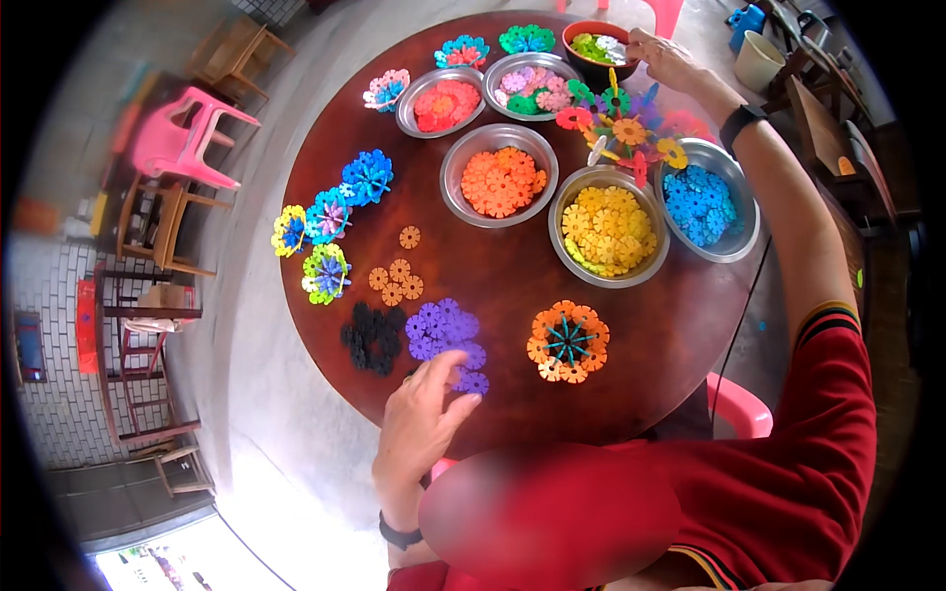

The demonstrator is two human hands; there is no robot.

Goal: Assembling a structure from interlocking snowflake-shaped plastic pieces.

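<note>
My left hand (422, 414) rests at the near edge of the round dark wooden table (512, 266), its fingertips on a pile of purple snowflake pieces (443, 330). Whether it pinches a piece is unclear. My right hand (662, 57) reaches far across to a red bowl (594, 51) of green and clear pieces, fingers at its rim. A black pile (371, 338) lies left of the purple one. An orange ball with a dark core (569, 341) sits to the right.
Metal bowls hold orange (500, 177), yellow (608, 227), blue (702, 202), red (445, 102) and mixed pink-green (532, 89) pieces. A multicoloured built cluster (621, 128) stands among them. Finished flower balls (330, 222) line the left edge. Pink chair (187, 133) and wooden stools stand left.
</note>
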